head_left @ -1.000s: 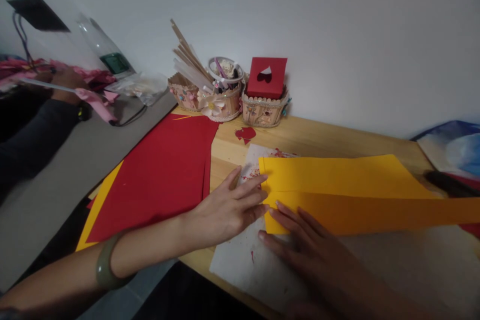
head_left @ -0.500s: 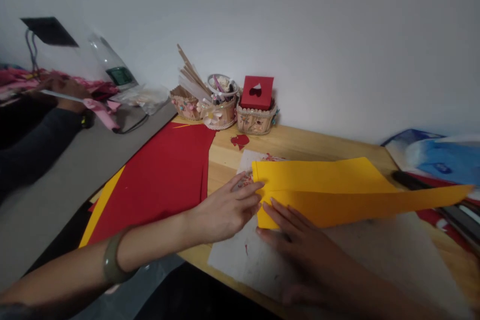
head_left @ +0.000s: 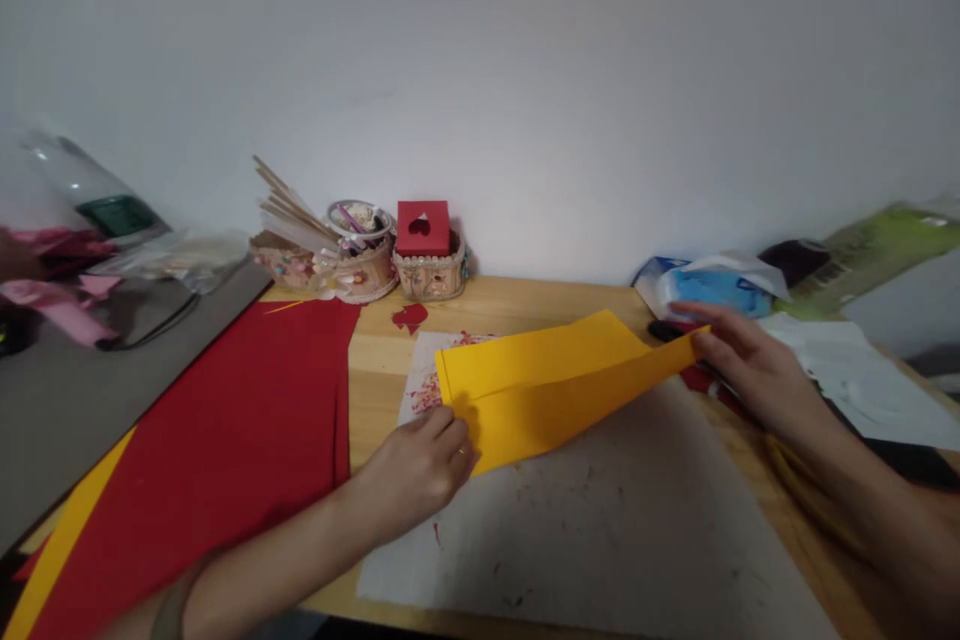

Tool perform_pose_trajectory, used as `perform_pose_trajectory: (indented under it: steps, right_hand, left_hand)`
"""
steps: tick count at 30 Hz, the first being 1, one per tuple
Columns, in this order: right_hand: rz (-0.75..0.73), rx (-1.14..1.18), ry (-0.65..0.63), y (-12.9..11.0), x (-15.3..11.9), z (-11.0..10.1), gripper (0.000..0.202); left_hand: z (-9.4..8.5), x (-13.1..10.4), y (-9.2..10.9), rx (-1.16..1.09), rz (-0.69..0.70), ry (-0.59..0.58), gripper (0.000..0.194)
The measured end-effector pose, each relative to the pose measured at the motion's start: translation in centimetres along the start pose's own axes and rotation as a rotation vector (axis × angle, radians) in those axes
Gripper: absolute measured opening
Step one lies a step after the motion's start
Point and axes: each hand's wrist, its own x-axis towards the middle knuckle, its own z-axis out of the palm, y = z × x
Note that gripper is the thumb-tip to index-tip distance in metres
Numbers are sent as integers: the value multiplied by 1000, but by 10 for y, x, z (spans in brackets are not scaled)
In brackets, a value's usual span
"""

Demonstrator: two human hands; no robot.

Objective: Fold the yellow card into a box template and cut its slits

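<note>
A long sheet of yellow paper (head_left: 555, 390), with a crease running along its length, lies over a pale work mat (head_left: 600, 530). My left hand (head_left: 435, 460) pinches its left end near the lower corner. At the other end my right hand (head_left: 739, 355) grips the raised right corner between thumb and fingers. The sheet's right side lifts off the mat, while its left end stays low. Small red scraps (head_left: 427, 395) lie on the mat beyond my left hand.
Red paper sheets (head_left: 247, 430) cover the table's left side. Decorated baskets (head_left: 430, 275) stand by the wall, one holding a red box (head_left: 422, 228). A red cutout (head_left: 410, 317) lies in front. At the right are a blue tissue pack (head_left: 720, 292) and white papers (head_left: 862, 370).
My right hand has moved from the sheet's left end to its far right corner. My left hand has closed on the lower left edge. The view has turned right.
</note>
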Motion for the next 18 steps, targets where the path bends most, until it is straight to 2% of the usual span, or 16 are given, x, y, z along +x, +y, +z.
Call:
perform_pose_trajectory:
  steps: [3, 8, 13, 18]
  right_hand:
    - [59, 171, -128, 5, -5, 7, 41]
    - [167, 272, -115, 16, -17, 26, 39]
    - [258, 191, -85, 18, -19, 41, 38]
    - [305, 115, -73, 15, -19, 42, 31]
  left_hand:
    - [-1, 7, 3, 68, 52, -26, 27]
    - [0, 25, 4, 161, 137, -78, 18]
    - [12, 39, 2, 211, 206, -129, 22]
    - [20, 42, -2, 173, 219, -162, 19]
